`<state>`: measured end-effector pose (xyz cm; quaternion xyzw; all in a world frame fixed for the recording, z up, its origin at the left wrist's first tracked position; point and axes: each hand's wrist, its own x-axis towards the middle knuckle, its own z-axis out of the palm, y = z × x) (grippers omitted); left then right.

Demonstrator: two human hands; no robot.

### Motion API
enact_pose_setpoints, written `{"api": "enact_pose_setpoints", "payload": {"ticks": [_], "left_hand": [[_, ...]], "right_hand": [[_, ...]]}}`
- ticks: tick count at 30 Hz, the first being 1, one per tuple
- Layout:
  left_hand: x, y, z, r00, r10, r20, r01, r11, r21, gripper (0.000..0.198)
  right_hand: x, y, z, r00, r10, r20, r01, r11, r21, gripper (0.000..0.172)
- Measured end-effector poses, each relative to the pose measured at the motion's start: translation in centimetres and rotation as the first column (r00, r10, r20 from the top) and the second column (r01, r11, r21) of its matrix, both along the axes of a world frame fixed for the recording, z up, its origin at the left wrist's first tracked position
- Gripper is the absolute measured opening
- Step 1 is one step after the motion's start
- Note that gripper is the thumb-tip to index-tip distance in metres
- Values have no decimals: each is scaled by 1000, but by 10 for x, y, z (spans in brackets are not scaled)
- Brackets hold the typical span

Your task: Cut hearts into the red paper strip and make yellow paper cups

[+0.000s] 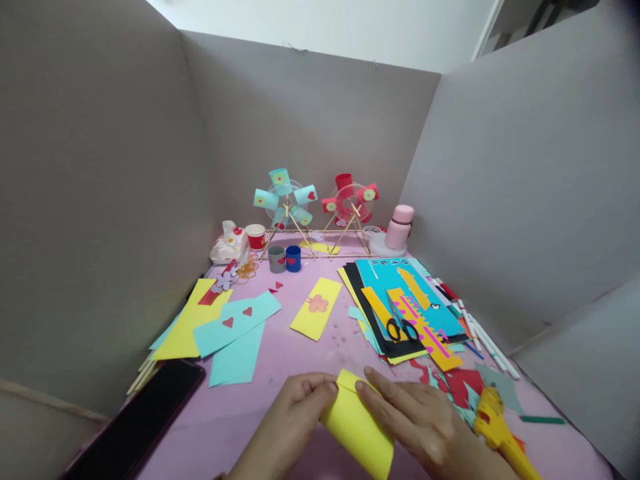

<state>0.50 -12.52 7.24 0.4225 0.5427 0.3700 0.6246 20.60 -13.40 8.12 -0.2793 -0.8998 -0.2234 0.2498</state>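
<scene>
A yellow paper piece (pixel 361 430), curled over into a roll with an overlapping edge, is between my two hands at the bottom centre. My left hand (pixel 299 412) pinches its upper left edge between thumb and fingers. The fingers of my right hand (pixel 417 417) press on the overlap and the right side. Just beyond them lies a flat yellow strip (pixel 329 296) with a pink flower shape on it. Light blue paper (pixel 260 308) with red hearts is to its left.
Two stick-framed wheels, one blue (pixel 287 207) and one red (pixel 350 200), stand at the back. Scissors (pixel 401 327) lie on stacked paper at right, near a yellow glue gun (pixel 495 423). A phone (pixel 150 413) is at left. Grey panels (pixel 310 120) surround the table.
</scene>
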Motion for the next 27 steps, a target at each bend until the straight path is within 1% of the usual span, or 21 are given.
{"api": "enact_pose_setpoints", "payload": {"ticks": [5,8,13,16,19,22,24,27], "left_hand": [[0,1,1,1000,-7,-8,7,999,-37,19],[1,2,2,1000,-30,10,30,999,-34,19],[1,1,4,999,-27,-24,26,999,-44,19],[2,2,6,999,-20,-32,19,1000,-18,21],[4,5,8,995,-104,-13,104,995,2,30],[5,8,8,979,-202,-4,202,979,18,32],[4,9,7,979,-205,9,204,978,33,30],[2,9,5,986,-164,34,163,986,34,27]], "right_hand": [[0,0,1,1000,3,-6,-3,1000,-3,36],[-1,1,1,1000,13,-22,-13,1000,-10,41],[-1,1,1,1000,15,-25,-15,1000,6,43],[-1,1,0,1000,7,-16,-7,1000,19,44],[0,0,-2,1000,-3,12,3,1000,13,41],[0,0,-2,1000,6,4,-6,1000,6,36],[0,1,1,1000,9,-21,-9,1000,6,34],[1,3,6,997,2,-80,-2,1000,6,41]]}}
